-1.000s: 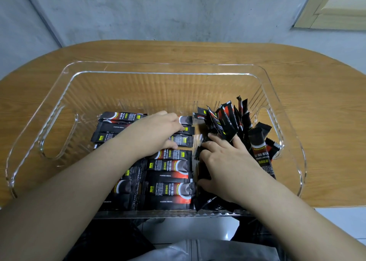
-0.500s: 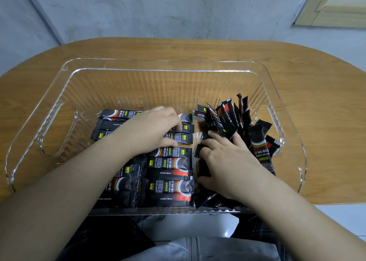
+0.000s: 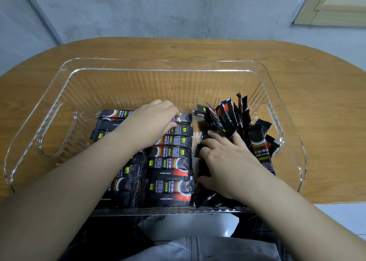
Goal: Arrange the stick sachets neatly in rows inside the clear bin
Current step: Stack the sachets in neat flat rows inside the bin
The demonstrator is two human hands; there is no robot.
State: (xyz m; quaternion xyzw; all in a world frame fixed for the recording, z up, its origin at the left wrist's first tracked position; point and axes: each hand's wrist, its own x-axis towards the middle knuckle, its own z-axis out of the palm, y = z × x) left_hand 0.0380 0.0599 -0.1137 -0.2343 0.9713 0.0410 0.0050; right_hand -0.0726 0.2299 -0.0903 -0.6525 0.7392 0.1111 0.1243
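Nearest you, at 6 o'clock, the flat stick sachets (image 3: 170, 162) already lie side by side against the near wall of the clear bin (image 3: 162, 70), so that block looks like your finished rows, and it's packed tight with no slack along the near edge. Your right hand (image 3: 223, 161) sits at about 4 o'clock with its fingers curled into the loose bunch (image 3: 227, 120), gripping a handful that stands on end and fans up toward 2 o'clock. My guess is you're holding them upright so they don't spill over the tidy part while you feed from them. Your left hand (image 3: 154, 120) is further in, around 11 o'clock, fingers bent down on the far sachet (image 3: 183, 118) of the row. Can't tell for sure whether it's pinching or just pressing that one square. Beyond that, from 10 round to 1 o'clock, the bin floor is bare up to the far wall, so that's your working room. The bin rests on the wooden surface (image 3: 297, 66), with its near wall hanging past the near edge, so go easy pushing down there.
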